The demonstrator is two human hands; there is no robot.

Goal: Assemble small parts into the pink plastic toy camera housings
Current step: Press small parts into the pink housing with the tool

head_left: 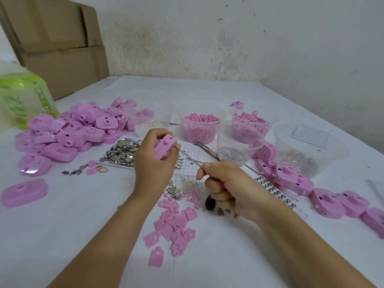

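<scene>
Pink plates, flat, thin, matt and notched, are scattered on the white surface between the two forearms. Just beyond them the right hand is curled, and slim steel tweezers are pinched between its thumb and forefinger. The tweezers' long axis is laid from lower right to upper left, and their tip is set against the right edge of a housing. That housing, a smooth rounded pink shell, is gripped in the left hand. It is held off the surface and tilted, farther from the camera than the right hand and to its left. Whether a part is carried in the tip cannot be told; it is too small.

The coming move is judged to turn on this line: the tip would be pushed up and left along the tweezers' own axis into the shell.

Behind the hands a white dimpled tray and a heap of shiny metal bits are seen. Farther back a clear tub of pink pellets is set, with a pile of housings to the left and a row to the right. Cardboard boxes are stacked by the wall.
</scene>
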